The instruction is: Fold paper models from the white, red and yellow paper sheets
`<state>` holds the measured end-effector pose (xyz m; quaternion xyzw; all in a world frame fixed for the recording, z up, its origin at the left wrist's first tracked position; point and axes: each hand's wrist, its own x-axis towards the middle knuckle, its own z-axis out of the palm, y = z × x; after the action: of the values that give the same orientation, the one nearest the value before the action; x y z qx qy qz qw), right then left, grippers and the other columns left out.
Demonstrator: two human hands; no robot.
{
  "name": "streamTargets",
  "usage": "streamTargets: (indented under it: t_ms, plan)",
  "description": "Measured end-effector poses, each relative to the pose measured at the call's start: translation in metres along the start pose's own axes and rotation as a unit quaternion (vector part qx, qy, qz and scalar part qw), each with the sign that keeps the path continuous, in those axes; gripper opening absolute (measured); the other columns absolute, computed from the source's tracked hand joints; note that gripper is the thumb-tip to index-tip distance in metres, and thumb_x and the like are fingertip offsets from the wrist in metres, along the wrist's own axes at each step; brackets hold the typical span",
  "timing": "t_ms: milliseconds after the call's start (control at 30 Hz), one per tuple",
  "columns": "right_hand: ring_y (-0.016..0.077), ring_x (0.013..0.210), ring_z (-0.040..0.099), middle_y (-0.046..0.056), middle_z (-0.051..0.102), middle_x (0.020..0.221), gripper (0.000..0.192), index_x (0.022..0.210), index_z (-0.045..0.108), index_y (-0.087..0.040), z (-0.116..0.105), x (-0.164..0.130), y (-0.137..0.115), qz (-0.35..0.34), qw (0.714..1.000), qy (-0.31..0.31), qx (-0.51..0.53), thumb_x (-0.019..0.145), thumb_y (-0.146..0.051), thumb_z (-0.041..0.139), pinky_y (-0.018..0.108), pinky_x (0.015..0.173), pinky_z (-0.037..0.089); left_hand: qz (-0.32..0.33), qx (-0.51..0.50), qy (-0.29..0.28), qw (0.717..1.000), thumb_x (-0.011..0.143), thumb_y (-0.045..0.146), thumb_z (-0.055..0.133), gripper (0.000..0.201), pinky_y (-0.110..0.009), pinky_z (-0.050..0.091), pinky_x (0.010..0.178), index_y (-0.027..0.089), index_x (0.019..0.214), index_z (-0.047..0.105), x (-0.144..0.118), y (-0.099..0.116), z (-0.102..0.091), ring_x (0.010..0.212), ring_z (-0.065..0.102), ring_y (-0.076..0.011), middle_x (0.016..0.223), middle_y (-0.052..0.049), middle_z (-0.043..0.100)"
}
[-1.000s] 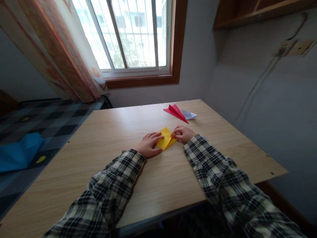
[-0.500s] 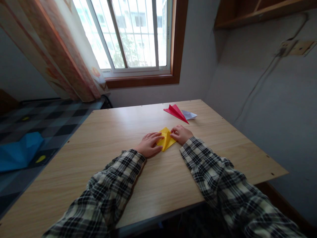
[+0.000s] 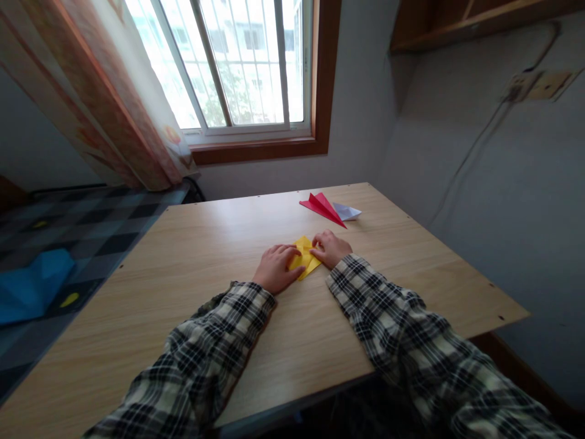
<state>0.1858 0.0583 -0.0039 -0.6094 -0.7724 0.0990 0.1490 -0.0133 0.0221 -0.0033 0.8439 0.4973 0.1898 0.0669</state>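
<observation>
A folded sheet of yellow paper, roughly diamond-shaped with creased flaps, lies flat on the wooden tabletop between my hands. My left hand covers its left side, fingers curved over the paper and thumb at the lower edge, holding it against the table. At the right corner my right hand has its fingers closed on the paper's edge, thumb and forefinger near the central fold. Part of the paper is hidden under the fingers of both hands.
Beyond my hands, a red paper plane rests beside a white paper boat. A blue folded paper lies on the checkered cloth to the left. The wooden table stands below a window, with a wall on the right.
The raised central flap of the yellow paper now lies flatter. My left fingers have curled more, and my right fingers have shifted inward over the paper. The view has turned slightly.
</observation>
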Motion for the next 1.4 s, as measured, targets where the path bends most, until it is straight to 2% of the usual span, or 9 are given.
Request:
streamTargets:
  t_ms: [200, 400, 633, 767, 933, 1067, 1133, 1233, 1400]
  plan:
    - [0.0169, 0.086, 0.063, 0.003, 0.059, 0.112, 0.021, 0.104, 0.064, -0.028, -0.003, -0.003, -0.005, 0.014, 1.000, 0.004, -0.018, 0.090, -0.043, 0.059, 0.027, 0.067, 0.043, 0.007, 0.035, -0.034, 0.999, 0.089, 0.045, 0.059, 0.045, -0.050, 0.035, 0.109, 0.027, 0.130, 0.059, -0.001, 0.002, -0.002, 0.126, 0.049, -0.0285, 0.135, -0.007, 0.058]
    - [0.0166, 0.084, 0.063, 0.003, 0.060, 0.110, 0.017, 0.098, 0.065, -0.026, -0.001, -0.003, -0.008, 0.041, 0.999, 0.017, -0.018, 0.093, -0.039, 0.055, 0.027, 0.067, 0.043, 0.016, 0.070, -0.056, 0.996, 0.093, 0.048, 0.052, 0.045, -0.051, 0.032, 0.111, 0.031, 0.134, 0.058, -0.002, 0.000, -0.001, 0.128, 0.045, -0.0293, 0.140, -0.007, 0.053]
    - [0.0172, 0.086, 0.062, 0.005, 0.062, 0.109, 0.017, 0.096, 0.066, -0.024, 0.001, 0.001, -0.004, 0.050, 0.998, 0.035, 0.016, 0.093, -0.035, 0.054, 0.028, 0.067, 0.044, 0.027, 0.080, -0.051, 0.995, 0.091, 0.056, 0.050, 0.053, -0.052, 0.033, 0.106, 0.030, 0.137, 0.054, 0.000, 0.001, -0.004, 0.125, 0.043, -0.0313, 0.135, -0.008, 0.054]
    - [0.0158, 0.088, 0.062, 0.003, 0.062, 0.107, 0.014, 0.095, 0.067, -0.025, 0.000, -0.001, -0.001, 0.014, 0.998, 0.033, 0.050, 0.091, -0.036, 0.058, 0.026, 0.070, 0.044, 0.027, 0.087, -0.019, 0.996, 0.088, 0.060, 0.052, 0.056, -0.051, 0.031, 0.106, 0.028, 0.134, 0.057, 0.000, 0.002, -0.003, 0.121, 0.044, -0.0316, 0.128, -0.009, 0.055]
    - [0.0167, 0.090, 0.061, 0.002, 0.059, 0.107, 0.019, 0.098, 0.068, -0.028, 0.001, -0.004, -0.003, -0.003, 1.000, 0.015, 0.022, 0.088, -0.043, 0.062, 0.027, 0.070, 0.045, 0.015, 0.102, -0.001, 0.995, 0.085, 0.066, 0.051, 0.064, -0.050, 0.031, 0.105, 0.023, 0.131, 0.060, -0.002, 0.003, 0.000, 0.118, 0.045, -0.0321, 0.122, -0.012, 0.056]
    - [0.0177, 0.087, 0.061, 0.004, 0.060, 0.109, 0.017, 0.098, 0.069, -0.026, 0.001, -0.004, -0.005, 0.005, 0.999, 0.036, 0.012, 0.090, -0.038, 0.060, 0.028, 0.068, 0.046, 0.012, 0.114, 0.000, 0.993, 0.085, 0.068, 0.051, 0.065, -0.049, 0.033, 0.104, 0.023, 0.131, 0.060, -0.002, 0.004, 0.000, 0.117, 0.045, -0.0314, 0.121, -0.011, 0.057]
    - [0.0185, 0.090, 0.061, 0.004, 0.061, 0.108, 0.016, 0.096, 0.071, -0.025, 0.000, -0.005, -0.005, -0.020, 0.997, 0.071, 0.022, 0.090, -0.032, 0.058, 0.029, 0.072, 0.047, 0.008, 0.124, 0.003, 0.992, 0.088, 0.064, 0.049, 0.060, -0.049, 0.035, 0.102, 0.022, 0.129, 0.061, -0.001, 0.004, -0.002, 0.114, 0.046, -0.0310, 0.119, -0.011, 0.058]
    - [0.0191, 0.099, 0.059, 0.005, 0.065, 0.104, 0.017, 0.094, 0.073, -0.023, -0.002, -0.008, -0.004, -0.105, 0.987, 0.108, 0.051, 0.090, -0.024, 0.057, 0.031, 0.089, 0.046, -0.008, 0.143, 0.009, 0.990, 0.098, 0.045, 0.038, 0.044, -0.046, 0.038, 0.098, 0.020, 0.125, 0.062, -0.001, 0.003, -0.005, 0.108, 0.049, -0.0285, 0.113, -0.012, 0.059]
    - [0.0202, 0.109, 0.059, 0.005, 0.070, 0.114, 0.022, 0.105, 0.074, -0.023, 0.004, -0.013, -0.003, -0.227, 0.968, 0.052, 0.091, 0.084, -0.025, 0.067, 0.035, 0.102, 0.042, -0.025, 0.146, 0.014, 0.989, 0.097, 0.028, 0.038, 0.034, -0.044, 0.043, 0.092, 0.018, 0.114, 0.066, -0.001, 0.000, -0.009, 0.101, 0.053, -0.0272, 0.105, -0.012, 0.061]
